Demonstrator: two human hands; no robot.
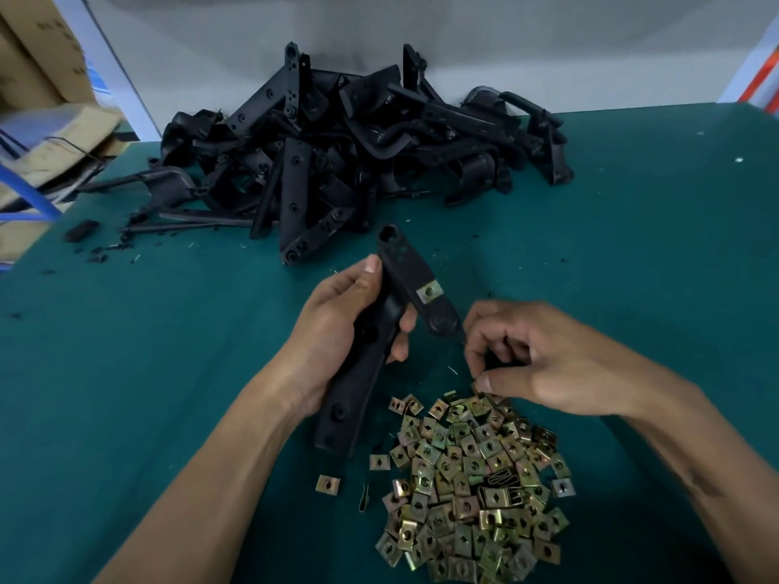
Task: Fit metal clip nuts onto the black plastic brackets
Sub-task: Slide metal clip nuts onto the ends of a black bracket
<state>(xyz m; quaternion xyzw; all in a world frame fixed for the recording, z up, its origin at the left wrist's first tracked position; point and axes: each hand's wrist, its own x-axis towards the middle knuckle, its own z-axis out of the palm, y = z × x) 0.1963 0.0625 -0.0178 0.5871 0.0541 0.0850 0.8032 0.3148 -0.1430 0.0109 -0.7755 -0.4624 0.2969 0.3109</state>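
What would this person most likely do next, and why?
Probably lift one nut from the clip nut pile to the bracket. The right hand pinches at the pile's top edge, while the left hand holds the bracket, with one fitted nut.

left hand [337, 326]: grip closed, thumb up, forearm angled in | right hand [543, 356]: fingers curled, palm down

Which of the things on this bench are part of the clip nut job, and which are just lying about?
In the job:
- bracket in the left hand, one clip nut already fitted
- loose clip nuts, right hand at the heap's edge
- bracket pile

Lying about:
- cardboard boxes
- black scraps
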